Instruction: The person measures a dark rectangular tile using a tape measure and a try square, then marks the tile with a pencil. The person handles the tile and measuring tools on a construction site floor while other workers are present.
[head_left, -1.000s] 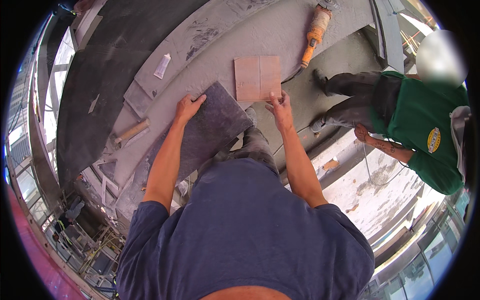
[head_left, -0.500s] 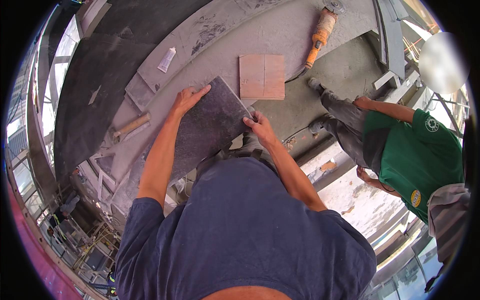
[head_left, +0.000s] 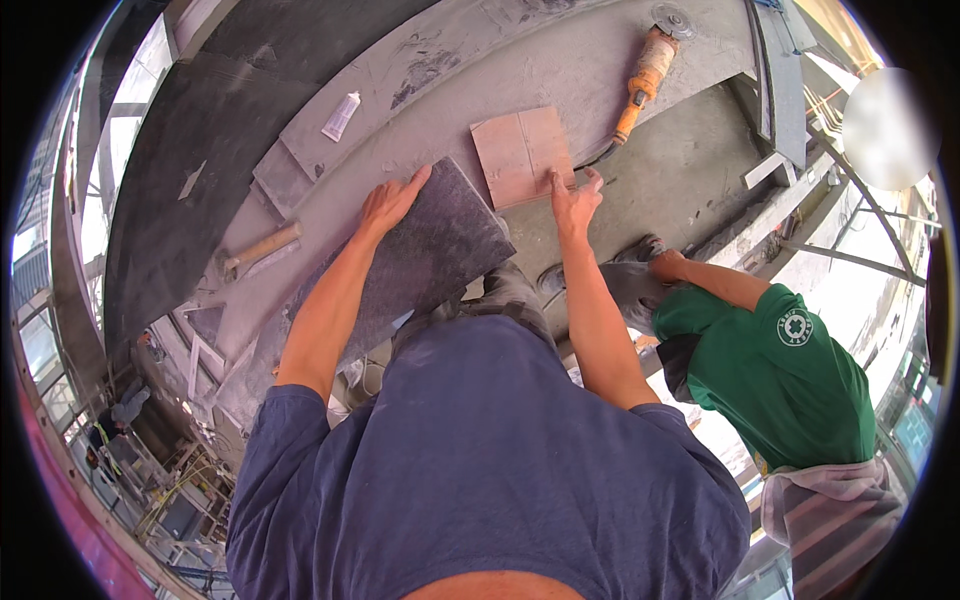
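Note:
A dark grey stone slab (head_left: pixel 420 240) lies at a slant in front of my body. My left hand (head_left: pixel 392 207) grips its far left edge, with one finger stretched along the top corner. My right hand (head_left: pixel 577 208) is off the slab and at the near right corner of a square pinkish tile (head_left: pixel 520 155); a fingertip presses on the tile's face and the other fingers are curled. The tile has a thin line across it and sits slightly turned on the grey ledge. The undersides of tile and slab are hidden.
An orange angle grinder (head_left: pixel 643 80) rests on the ledge (head_left: pixel 560 60), its cord running behind the tile. A white tube (head_left: pixel 341 116) and a wooden-handled hammer (head_left: pixel 262 250) lie to the left. A co-worker in a green shirt (head_left: pixel 770 370) bends close on my right.
My right hand has left the slab and moved right to the tile, which has turned slightly counterclockwise. My left hand stays on the slab. The co-worker has come closer.

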